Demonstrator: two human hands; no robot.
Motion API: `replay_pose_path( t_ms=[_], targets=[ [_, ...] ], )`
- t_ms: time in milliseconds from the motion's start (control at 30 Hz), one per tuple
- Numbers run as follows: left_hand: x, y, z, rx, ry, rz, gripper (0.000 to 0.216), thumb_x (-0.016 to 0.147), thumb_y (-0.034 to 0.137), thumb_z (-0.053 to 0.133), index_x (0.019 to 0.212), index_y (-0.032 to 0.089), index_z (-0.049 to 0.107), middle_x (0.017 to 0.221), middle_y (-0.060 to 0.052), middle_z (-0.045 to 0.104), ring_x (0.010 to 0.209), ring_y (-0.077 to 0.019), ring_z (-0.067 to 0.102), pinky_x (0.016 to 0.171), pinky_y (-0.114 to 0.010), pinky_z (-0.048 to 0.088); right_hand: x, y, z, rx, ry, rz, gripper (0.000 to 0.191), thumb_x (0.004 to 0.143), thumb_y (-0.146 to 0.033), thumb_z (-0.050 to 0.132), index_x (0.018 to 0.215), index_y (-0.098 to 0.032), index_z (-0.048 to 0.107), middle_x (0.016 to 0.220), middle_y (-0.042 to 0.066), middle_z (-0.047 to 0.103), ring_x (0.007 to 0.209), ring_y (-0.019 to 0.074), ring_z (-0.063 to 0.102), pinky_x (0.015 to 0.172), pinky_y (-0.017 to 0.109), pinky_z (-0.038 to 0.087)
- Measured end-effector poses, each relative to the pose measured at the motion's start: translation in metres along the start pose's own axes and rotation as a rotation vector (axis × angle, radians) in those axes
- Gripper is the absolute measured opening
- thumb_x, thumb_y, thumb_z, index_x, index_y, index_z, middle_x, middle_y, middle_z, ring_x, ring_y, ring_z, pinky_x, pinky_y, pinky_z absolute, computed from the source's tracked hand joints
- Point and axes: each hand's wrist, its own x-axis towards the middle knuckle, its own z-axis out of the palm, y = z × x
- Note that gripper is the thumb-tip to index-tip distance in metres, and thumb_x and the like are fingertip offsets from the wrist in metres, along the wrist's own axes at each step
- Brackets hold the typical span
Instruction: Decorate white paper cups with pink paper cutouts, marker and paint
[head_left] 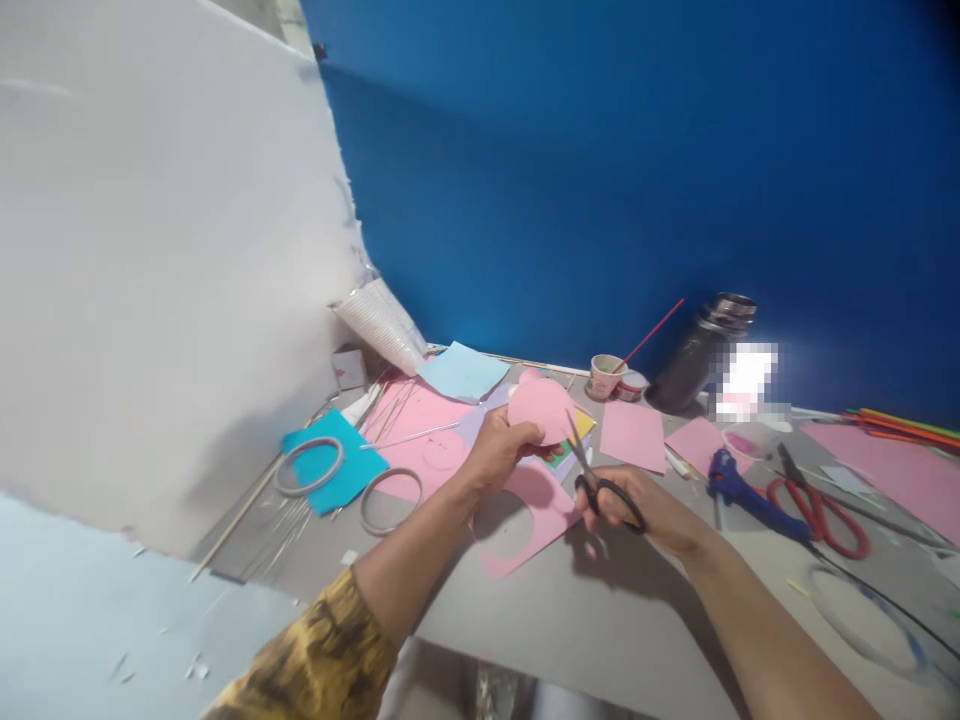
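Note:
My left hand (504, 445) pinches a round pink paper disc (541, 405) by its lower left edge, above the table. Black-handled scissors (592, 470) are in my right hand (626, 495), fingers through the loops, with the blades pointing up beside the disc's right edge. Whether the blades touch the paper I cannot tell. Below both hands lies a pink sheet (547, 515) with a large round hole cut out of it. Partly hidden behind my left hand are a yellow and green piece and pale purple paper (471, 424).
Left are grey rings (309, 467) on blue paper (360, 462), thin sticks and stacked cups (384, 325). On the right lie a blue glue gun (757, 500), red-handled scissors (825, 515) and pink sheets (632, 436). A dark flask (686, 360) and a small cup (604, 376) stand behind.

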Motion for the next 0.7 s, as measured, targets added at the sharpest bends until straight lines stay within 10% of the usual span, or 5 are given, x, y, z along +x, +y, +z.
replay_pose_path(
  t_ms=[333, 700],
  targets=[
    [-0.005, -0.028, 0.007, 0.11, -0.107, -0.181, 0.026, 0.064, 0.021, 0.079, 0.084, 0.009, 0.066, 0.064, -0.009, 0.07, 0.053, -0.0168, 0.067, 0.052, -0.026, 0.054, 0.013, 0.025, -0.008, 0.066, 0.481, 0.096, 0.057, 0.073, -0.074, 0.07, 0.061, -0.018, 0.067, 0.053, 0.002, 0.054, 0.049, 0.012, 0.038, 0.048, 0.028, 0.029],
    [-0.004, -0.028, 0.007, 0.051, -0.022, -0.159, 0.028, 0.064, 0.019, 0.072, 0.09, 0.009, 0.065, 0.069, -0.007, 0.069, 0.052, -0.0152, 0.064, 0.05, -0.025, 0.051, 0.012, 0.022, -0.008, 0.172, 0.433, 0.069, 0.063, 0.069, -0.077, 0.073, 0.075, -0.014, 0.073, 0.063, 0.005, 0.061, 0.053, 0.0114, 0.039, 0.048, 0.027, 0.027]
  ],
)
